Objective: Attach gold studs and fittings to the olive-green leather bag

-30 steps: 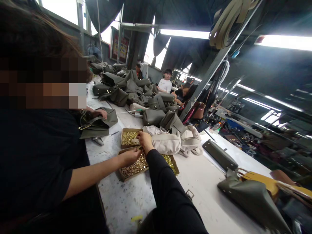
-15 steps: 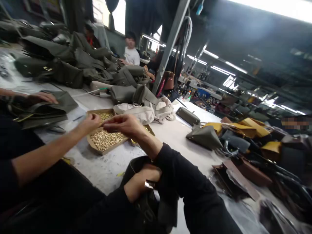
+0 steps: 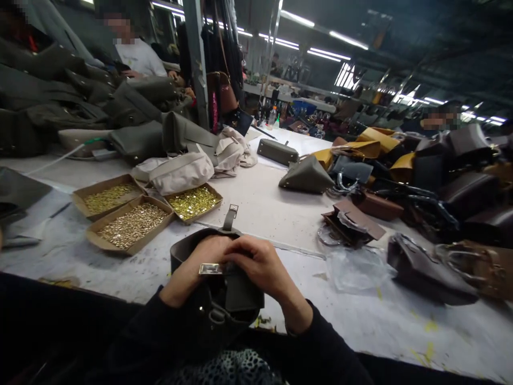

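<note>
A dark olive leather bag (image 3: 236, 294) rests in my lap against the table's near edge. My left hand (image 3: 192, 270) is closed on its top rim from the left. My right hand (image 3: 260, 262) is closed on the rim from the right, fingers curled over. Between the two hands sits a silver metal clasp plate (image 3: 211, 269) on the bag. A strap with a buckle (image 3: 230, 216) sticks up behind the bag. Both sleeves are black.
Three cardboard trays of gold hardware (image 3: 132, 224) lie left of centre on the white table (image 3: 280, 208). Beige bags (image 3: 180, 171) and olive bags (image 3: 136, 139) pile behind. Brown, yellow and dark bags (image 3: 433, 182) crowd the right. Other workers sit far back.
My view swung right and down. My right hand left the hardware trays and came back to the bag in my lap. The neighbour's arm is out of view.
</note>
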Demonstrator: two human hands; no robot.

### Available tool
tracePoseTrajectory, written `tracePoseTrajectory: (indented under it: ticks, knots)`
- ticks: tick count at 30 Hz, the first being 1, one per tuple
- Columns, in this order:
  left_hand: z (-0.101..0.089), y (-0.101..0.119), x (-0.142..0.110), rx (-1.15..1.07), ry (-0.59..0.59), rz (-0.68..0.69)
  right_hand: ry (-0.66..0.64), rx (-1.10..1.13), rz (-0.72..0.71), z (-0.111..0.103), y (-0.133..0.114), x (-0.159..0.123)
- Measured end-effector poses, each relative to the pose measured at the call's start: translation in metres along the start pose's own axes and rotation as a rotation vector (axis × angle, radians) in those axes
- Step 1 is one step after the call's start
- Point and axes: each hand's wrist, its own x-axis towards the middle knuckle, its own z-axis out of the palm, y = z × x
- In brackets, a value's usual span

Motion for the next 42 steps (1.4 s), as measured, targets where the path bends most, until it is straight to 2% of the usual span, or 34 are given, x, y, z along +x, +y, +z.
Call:
tracePoseTrajectory:
  ticks: [4, 7, 10, 14, 24, 28, 34, 42]
  knots:
    - [-0.017, 0.007, -0.004, 0.074, -0.060, -0.025, 0.080, -0.095, -0.027, -0.003, 0.007, -0.011]
    - [-0.030, 0.009, -0.024, -0.049, 0.037, -0.024, 0.147, -0.029, -0.042, 0.001, 0.011, -0.018]
    - [-0.034, 0.011, -0.041, -0.269, 0.144, -0.097, 0.199, 0.139, -0.027, 0.003, 0.015, -0.021]
    - [-0.028, 0.016, -0.050, -0.385, 0.172, -0.202, 0.209, 0.300, 0.036, 0.003, 0.019, -0.023]
    - [-0.010, 0.018, -0.049, -0.374, 0.244, -0.159, 0.312, 0.517, 0.199, 0.008, 0.027, -0.024]
    - [-0.005, 0.018, -0.049, -0.397, 0.265, -0.138, 0.332, 0.566, 0.196, 0.006, 0.031, -0.023]
    - [-0.001, 0.017, -0.046, -0.415, 0.279, -0.092, 0.366, 0.522, 0.100, 0.003, 0.032, -0.022]
    - [-0.001, 0.020, -0.046, -0.399, 0.317, -0.035, 0.355, 0.540, 0.131, 0.003, 0.032, -0.023]
